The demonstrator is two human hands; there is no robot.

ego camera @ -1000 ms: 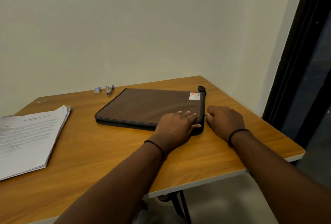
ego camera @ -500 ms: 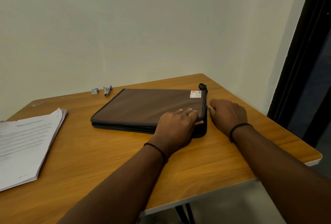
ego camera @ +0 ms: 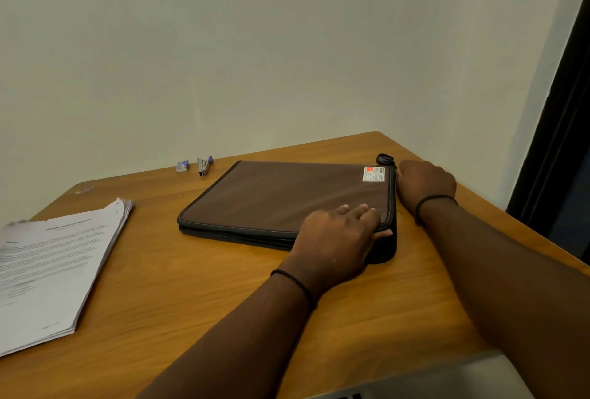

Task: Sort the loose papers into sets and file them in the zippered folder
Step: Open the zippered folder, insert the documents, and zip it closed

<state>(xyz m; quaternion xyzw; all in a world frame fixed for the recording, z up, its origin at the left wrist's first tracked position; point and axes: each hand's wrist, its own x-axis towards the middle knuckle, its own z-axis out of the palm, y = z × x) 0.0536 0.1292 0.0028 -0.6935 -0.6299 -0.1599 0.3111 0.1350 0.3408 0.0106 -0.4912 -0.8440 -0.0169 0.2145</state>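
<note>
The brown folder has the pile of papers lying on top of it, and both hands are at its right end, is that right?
Not quite. In the head view the pile of papers lies on the table, apart from the brown folder, off to its left. The left hand and right hand are at the folder's right end.

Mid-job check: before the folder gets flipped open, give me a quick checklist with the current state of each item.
1. Left hand steadying the zippered folder at its near right corner: ok.
2. Right hand at the zipper on the folder's right edge, near the far corner: ok.
3. Zipper fully run round: cannot tell; the pull is hidden by the hand.
4. Folder lid lying flat, not yet lifted: ok.
5. Paper stack apart from the folder, on the table's left: ok.
6. Stapler beyond the folder's far left corner, apart from it: ok.
</note>
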